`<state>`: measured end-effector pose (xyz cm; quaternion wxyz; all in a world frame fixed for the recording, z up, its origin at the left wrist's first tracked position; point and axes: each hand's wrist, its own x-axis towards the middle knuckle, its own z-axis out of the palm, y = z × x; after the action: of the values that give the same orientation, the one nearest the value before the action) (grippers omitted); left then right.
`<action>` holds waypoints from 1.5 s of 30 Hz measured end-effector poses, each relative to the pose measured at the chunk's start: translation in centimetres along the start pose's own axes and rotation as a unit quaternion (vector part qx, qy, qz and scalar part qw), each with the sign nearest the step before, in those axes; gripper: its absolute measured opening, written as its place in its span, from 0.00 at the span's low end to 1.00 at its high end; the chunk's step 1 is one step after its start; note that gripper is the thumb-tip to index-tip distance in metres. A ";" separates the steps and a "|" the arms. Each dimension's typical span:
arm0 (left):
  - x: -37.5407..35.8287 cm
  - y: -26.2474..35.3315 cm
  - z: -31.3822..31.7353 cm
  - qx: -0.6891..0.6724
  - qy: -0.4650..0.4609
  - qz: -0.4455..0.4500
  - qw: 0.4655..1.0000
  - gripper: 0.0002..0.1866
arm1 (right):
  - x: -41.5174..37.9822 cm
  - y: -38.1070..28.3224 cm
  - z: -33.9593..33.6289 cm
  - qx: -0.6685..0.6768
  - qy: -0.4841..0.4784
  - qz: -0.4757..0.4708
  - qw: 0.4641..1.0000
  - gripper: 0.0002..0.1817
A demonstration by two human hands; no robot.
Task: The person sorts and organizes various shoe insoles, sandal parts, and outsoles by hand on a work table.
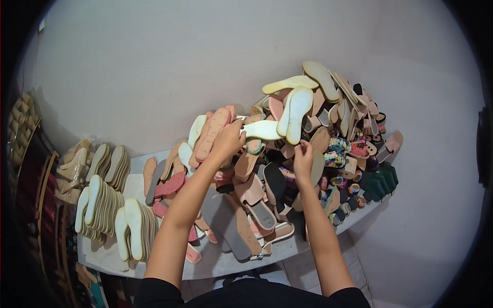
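Note:
My left hand is closed on the narrow end of a cream-white insole, which lies level over the heap. Just below the tip of a pair of white insoles, my right hand has its fingers curled together. Whether anything is between those fingers is hidden. The pair overlaps the far end of the insole at my left hand. Beyond them, another pale insole and a beige sole rest on top of the heap. Pink speckled insoles lie beside my left hand.
A heap of sandals and soles covers the table's right part, with dark green pieces at its edge. Upright stacks of white insoles stand at the left near a plastic-wrapped bundle. Walls rise behind and at right. A rack is far left.

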<state>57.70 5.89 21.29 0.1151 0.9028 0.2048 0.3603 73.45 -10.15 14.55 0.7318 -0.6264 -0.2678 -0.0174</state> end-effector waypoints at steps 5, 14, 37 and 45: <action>3.5 -1.9 3.8 0.128 -0.150 -0.038 0.980 0.22 | 7.4 2.3 0.7 -0.243 0.047 -0.025 0.969 0.35; 3.4 -0.8 3.7 0.003 -0.227 -0.167 0.959 0.28 | 10.1 -0.3 4.4 -0.379 -0.104 0.050 0.918 0.55; -5.2 10.0 12.8 -0.626 0.156 -0.347 0.681 0.33 | -0.8 -0.9 -3.3 -0.044 -0.358 -0.097 0.928 0.34; -3.2 9.4 12.1 -0.664 0.190 -0.349 0.634 0.26 | 4.0 1.8 -1.4 -0.047 -0.464 -0.195 0.863 0.25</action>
<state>66.74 -4.67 14.08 0.7589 0.3557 0.2274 0.4959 78.07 -9.86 14.43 0.4742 -0.5307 -0.6921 0.1203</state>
